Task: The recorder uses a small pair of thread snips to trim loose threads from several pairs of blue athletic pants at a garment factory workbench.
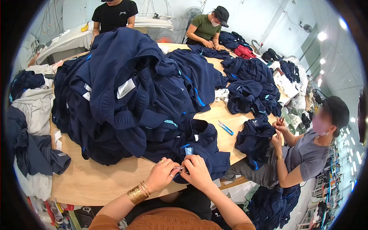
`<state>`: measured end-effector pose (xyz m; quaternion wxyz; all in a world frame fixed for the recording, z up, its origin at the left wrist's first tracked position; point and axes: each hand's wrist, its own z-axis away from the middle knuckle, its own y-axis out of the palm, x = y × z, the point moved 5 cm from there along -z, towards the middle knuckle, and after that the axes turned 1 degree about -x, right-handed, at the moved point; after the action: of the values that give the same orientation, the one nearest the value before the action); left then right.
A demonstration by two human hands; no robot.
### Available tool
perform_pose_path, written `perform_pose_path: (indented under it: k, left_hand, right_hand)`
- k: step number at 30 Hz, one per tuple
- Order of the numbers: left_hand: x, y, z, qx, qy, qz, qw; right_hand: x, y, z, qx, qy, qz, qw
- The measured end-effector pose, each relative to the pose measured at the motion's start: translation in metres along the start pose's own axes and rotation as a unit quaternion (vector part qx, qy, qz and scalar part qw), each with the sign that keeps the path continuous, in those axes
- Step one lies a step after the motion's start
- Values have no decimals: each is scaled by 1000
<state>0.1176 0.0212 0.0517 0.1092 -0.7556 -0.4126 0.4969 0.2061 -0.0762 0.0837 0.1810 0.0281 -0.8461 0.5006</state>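
Note:
My left hand (161,175), with rings and gold bracelets on its arm, and my right hand (197,171) meet near the table's front edge. Their fingertips are pinched close together on a small whitish piece (178,168) too small to name. Just beyond them lies a navy garment (214,159), and its edge runs under my fingers. A light blue label (188,150) shows on the cloth above my right hand. Blue-handled thread snips (226,128) lie on the table, apart from both hands.
A tall heap of navy garments (115,76) covers much of the wooden table (103,182). To the right sits a co-worker (306,149) handling a navy garment (253,138). Two more people work at the far side. Grey and white cloth (34,111) hangs at the left.

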Motion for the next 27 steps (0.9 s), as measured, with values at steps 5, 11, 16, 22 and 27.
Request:
perform_pose_path:
  k: [5,11,16,22,27]
  left_hand:
    - [33,27,15,120,-300,428,844]
    - [38,48,25,114,-411,601,676]
    - [37,50,24,71,-398,566,719]
    - [27,38,8,72,-274,464,839]
    - [21,25,0,112,-205,336,912]
  right_hand:
    - [-5,3,11,-72,3,7,997]
    - [-9,10,28,-169,121,-8,978]
    - [-2,-1,26,-101,129,-57,985]
    - [-10,-11,22,-58,189,-74,978]
    - [0,-29,13,10,160,-68,985]
